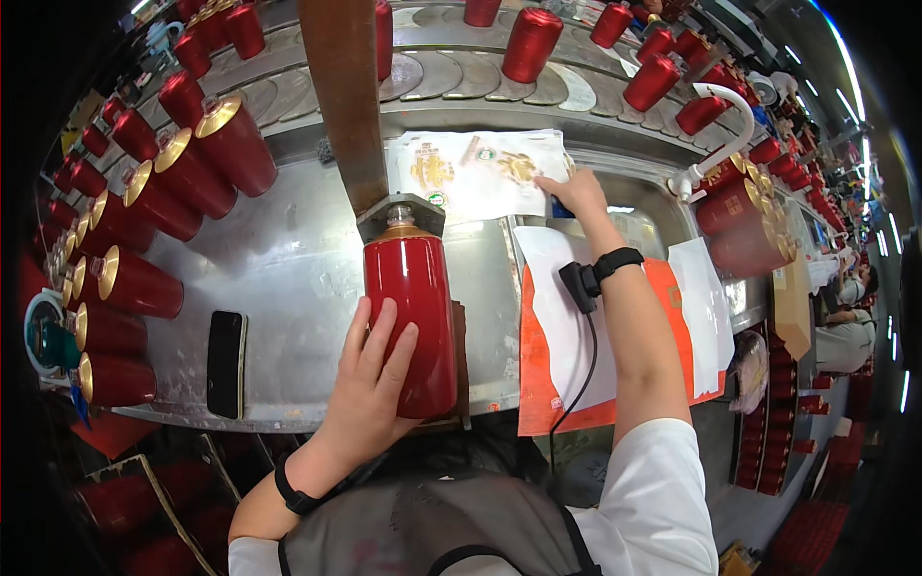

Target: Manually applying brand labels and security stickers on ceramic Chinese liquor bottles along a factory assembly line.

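A glossy red bottle (411,317) with a gold shoulder lies with its neck in a metal bracket (401,213) on a brown upright post. My left hand (370,384) is wrapped over the bottle's lower left side, fingers a little spread on its surface. Farther right, my right hand (574,195) is at the right edge of a white sheet of gold and green decals (480,173). One digit stretches onto the sheet. Its other fingers are curled and partly hidden, and something blue (560,208) shows beneath them.
Red bottles with gold shoulders (235,144) line the metal worktop's left side. A black phone (227,365) lies there. White and orange sheets (666,288) lie under my right forearm. Beyond are a sink (639,197), a white faucet (735,125) and a slatted conveyor (451,75) carrying red bottles.
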`<action>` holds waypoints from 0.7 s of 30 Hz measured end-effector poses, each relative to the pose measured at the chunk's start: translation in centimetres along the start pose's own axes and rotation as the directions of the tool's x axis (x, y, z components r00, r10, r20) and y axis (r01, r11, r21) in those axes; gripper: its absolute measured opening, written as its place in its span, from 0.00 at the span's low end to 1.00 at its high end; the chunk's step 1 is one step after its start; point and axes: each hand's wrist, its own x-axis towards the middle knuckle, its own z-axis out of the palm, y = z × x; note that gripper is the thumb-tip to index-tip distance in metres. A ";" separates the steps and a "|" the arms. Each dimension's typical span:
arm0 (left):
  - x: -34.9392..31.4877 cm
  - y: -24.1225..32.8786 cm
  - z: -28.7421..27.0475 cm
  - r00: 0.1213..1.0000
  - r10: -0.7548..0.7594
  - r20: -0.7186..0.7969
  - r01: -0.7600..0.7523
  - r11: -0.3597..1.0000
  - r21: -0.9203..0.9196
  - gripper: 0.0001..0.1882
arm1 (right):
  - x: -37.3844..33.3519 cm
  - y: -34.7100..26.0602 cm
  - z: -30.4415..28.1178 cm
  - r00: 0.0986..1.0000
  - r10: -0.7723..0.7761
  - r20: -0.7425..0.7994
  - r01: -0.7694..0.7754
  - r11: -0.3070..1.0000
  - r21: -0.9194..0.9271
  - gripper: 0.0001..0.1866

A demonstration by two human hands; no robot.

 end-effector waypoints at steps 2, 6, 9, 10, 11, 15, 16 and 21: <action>-0.1 0.2 -0.1 0.999 -0.015 -0.032 0.013 0.999 -0.040 0.57 | 1.6 3.4 0.1 0.999 0.008 0.035 -0.011 0.997 0.076 0.41; -0.9 -0.4 0.0 0.996 -0.088 -0.033 0.084 0.990 -0.111 0.58 | 2.8 4.5 1.7 0.996 0.060 0.062 -0.080 0.911 0.405 0.22; -0.8 -0.1 -0.3 0.993 -0.112 -0.026 0.109 0.989 -0.105 0.57 | 3.4 4.4 3.0 0.997 0.052 0.049 -0.069 0.871 0.486 0.18; -0.6 0.0 -0.3 0.995 -0.092 -0.025 0.089 0.989 -0.117 0.57 | 4.0 5.2 3.0 1.000 0.018 0.000 -0.016 0.909 0.416 0.17; -0.4 0.0 -0.3 0.996 -0.090 -0.016 0.088 0.992 -0.090 0.57 | 4.6 6.3 2.7 0.999 0.036 -0.018 -0.025 0.911 0.411 0.17; -1.4 -0.6 -0.4 0.987 -0.159 0.020 0.159 0.987 -0.028 0.61 | 4.2 5.0 1.6 0.996 0.089 0.006 -0.081 0.875 0.478 0.15; -1.4 -0.6 -0.6 0.987 -0.159 0.026 0.160 0.987 -0.027 0.62 | 3.8 4.4 0.7 0.987 0.129 -0.092 -0.093 0.942 0.323 0.15; -1.1 0.2 -0.8 0.984 -0.168 0.050 0.168 0.986 0.013 0.62 | 3.4 5.3 -6.8 0.946 0.136 -0.295 -0.107 0.988 0.112 0.14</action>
